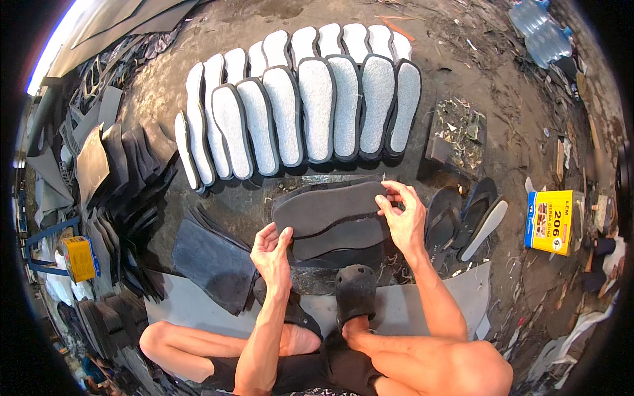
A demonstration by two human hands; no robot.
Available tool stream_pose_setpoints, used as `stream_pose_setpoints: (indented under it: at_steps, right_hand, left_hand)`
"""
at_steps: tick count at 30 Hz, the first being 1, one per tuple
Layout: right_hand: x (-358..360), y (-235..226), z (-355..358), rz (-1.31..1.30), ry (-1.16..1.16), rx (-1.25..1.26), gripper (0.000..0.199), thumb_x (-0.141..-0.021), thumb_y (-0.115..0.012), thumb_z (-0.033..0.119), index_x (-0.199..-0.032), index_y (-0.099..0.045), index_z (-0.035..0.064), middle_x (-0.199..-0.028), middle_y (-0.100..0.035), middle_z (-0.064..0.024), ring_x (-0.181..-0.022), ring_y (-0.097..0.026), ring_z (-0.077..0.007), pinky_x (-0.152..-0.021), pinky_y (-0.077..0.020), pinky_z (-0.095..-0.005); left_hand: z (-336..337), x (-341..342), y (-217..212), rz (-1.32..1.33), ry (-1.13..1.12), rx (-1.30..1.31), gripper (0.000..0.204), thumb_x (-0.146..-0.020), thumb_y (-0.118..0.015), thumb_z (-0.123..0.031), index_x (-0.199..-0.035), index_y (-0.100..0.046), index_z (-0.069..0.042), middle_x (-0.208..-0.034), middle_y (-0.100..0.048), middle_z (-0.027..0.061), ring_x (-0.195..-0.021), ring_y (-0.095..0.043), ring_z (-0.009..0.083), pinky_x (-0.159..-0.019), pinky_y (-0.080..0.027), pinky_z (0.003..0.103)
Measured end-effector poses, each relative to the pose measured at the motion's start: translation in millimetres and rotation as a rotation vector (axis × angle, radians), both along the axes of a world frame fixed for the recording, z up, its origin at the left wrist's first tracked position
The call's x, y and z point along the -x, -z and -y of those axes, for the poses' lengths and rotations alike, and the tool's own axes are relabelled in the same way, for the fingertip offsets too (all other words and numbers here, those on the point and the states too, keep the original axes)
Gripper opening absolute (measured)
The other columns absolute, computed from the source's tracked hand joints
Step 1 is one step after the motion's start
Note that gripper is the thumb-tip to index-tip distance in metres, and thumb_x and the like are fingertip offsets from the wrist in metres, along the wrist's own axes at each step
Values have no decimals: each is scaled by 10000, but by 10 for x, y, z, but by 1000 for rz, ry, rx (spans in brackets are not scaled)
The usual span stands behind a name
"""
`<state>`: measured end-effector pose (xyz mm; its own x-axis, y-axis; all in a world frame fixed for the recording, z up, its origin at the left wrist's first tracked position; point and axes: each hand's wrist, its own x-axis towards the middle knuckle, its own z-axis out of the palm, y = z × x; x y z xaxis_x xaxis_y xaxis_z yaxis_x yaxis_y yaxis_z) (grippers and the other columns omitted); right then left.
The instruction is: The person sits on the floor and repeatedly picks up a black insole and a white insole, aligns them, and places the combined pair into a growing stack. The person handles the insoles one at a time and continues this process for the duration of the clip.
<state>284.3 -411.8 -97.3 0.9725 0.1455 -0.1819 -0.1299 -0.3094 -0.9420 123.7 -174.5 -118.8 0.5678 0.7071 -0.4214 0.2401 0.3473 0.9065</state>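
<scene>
Bridging both hands [271,254] [404,216] — dark sole [333,210]

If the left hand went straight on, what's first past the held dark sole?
Beyond the dark sole, the left hand would likely meet a white sole in the front row; depth is unclear.

The held sole [330,210] is plain dark grey. Beyond it, the insoles [317,99] are mottled white with black edges. Right of it, the sandal [441,216] is black; farther right, the container [551,224] is yellow with blue and white. Left of it, the stacked sheets [212,261] are bluish charcoal.
</scene>
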Motion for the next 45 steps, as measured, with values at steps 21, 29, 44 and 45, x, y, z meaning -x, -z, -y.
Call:
stream_pose_setpoints:
  at_steps: [21, 29, 44, 45]
  right_hand:
    - [-103, 256, -10, -8, 57, 48, 366, -982, -823, 38, -1345, -775, 30, -1114, -704, -95, -896, -744, -148, -773, -670, -275]
    - [-292, 304, 115, 215, -128, 537, 383, -924, -907, 237, -1207, -768, 19, -1040, -647, -107, -893, -653, -233, -804, -573, -416]
    - [-137, 206, 508, -438, 10, -414, 798, -1001, -858, 263, -1564, -487, -163, -1502, -632, -201, -1364, -607, -241, -1179, -440, -360]
    - [-84, 133, 454, -420, -73, -402, 719, -990, -868, 259, -1484, -575, -175, -1380, -705, -180, -1262, -652, -226, -1122, -472, -350]
  left_hand:
    - [-36, -118, 173, -85, -9, -93, 426, -975, -887, -119, -1350, -769, 45, -1077, -801, 82, -915, -724, 122, -861, -595, 273]
    - [-376, -364, -119, -512, 349, -295, 238, -882, -956, -130, -1008, -849, 40, -789, -781, 58, -715, -682, 59, -632, -551, 261]
    - [-271, 130, -469, 249, 77, 306, 361, -955, -880, -33, -1282, -727, -29, -1005, -744, 4, -913, -684, 93, -867, -570, 265]
    - [-343, 337, -416, 209, 111, 304, 364, -961, -877, -42, -1298, -740, -26, -1018, -762, 3, -922, -692, 92, -874, -571, 266]
